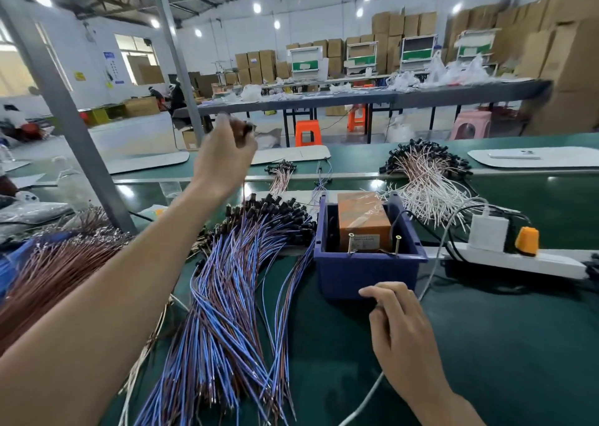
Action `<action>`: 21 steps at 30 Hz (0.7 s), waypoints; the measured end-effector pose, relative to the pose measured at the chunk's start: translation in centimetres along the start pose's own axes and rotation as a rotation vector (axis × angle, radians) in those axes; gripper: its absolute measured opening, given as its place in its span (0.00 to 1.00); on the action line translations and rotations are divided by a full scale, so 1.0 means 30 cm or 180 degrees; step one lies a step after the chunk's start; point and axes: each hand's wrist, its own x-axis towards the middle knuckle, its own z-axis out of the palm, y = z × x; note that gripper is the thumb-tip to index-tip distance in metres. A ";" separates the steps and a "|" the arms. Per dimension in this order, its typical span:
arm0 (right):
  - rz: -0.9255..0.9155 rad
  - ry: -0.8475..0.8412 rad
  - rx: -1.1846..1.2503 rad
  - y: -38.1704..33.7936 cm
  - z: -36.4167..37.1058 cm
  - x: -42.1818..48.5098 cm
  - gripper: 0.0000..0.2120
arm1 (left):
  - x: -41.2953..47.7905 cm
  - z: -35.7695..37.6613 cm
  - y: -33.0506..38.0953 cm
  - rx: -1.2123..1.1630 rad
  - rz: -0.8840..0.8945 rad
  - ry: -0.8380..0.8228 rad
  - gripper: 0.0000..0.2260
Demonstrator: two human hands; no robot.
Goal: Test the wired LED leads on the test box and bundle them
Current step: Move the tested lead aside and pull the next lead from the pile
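At a green workbench [486, 344] in a factory hall, a person's left hand [225, 159] is raised at 11 o'clock, fingers pinched on a dark-tipped lead [243, 133] whose thin wire hangs down toward the pile below; the tip is blurred. The right hand [400, 325] rests at 5 o'clock, fingers loosely curled and holding nothing, the fingertips just beside the near wall of the test box [366, 273].

The box, a blue bin at centre, holds an orange block [363, 218], and two brass screws [351, 244] stand upright at its near rim. A white cable [431, 279] runs past the right hand toward a white power strip [518, 260] at 3 o'clock, which carries a white charger [489, 232] and an orange plug [526, 240].

A big fan of blue-and-brown leads [227, 312] lies from centre to 7 o'clock, black LED heads pointing away, bare ends toward the person. At 9 o'clock lies a heap of brown leads [55, 270]. At 1 o'clock, beyond the box, a bunch of white-and-pink leads [424, 182] spreads across the bench. A small bunch [282, 172] lies at 12 o'clock.

Beyond stand orange stools [308, 132], long tables and stacked cartons [405, 26].
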 end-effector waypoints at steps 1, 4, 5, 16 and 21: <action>0.0030 -0.0023 0.0004 -0.003 -0.001 -0.001 0.16 | 0.009 -0.026 0.055 -0.0137 0.0142 0.0221 0.15; 0.0103 -0.0003 -0.0001 -0.010 -0.009 -0.011 0.16 | 0.002 -0.081 0.215 -0.0639 0.0543 0.0837 0.14; 0.0130 0.0016 0.0015 -0.012 -0.013 -0.015 0.15 | -0.010 -0.091 0.268 -0.0858 0.0689 0.0962 0.13; 0.1708 -0.0013 0.3727 -0.241 -0.195 0.209 0.11 | -0.402 -0.033 0.485 -0.4275 0.0281 0.0225 0.02; 0.2129 0.0344 0.4312 -0.243 -0.257 0.230 0.20 | -0.592 0.088 0.325 -0.3935 -0.0701 0.0124 0.06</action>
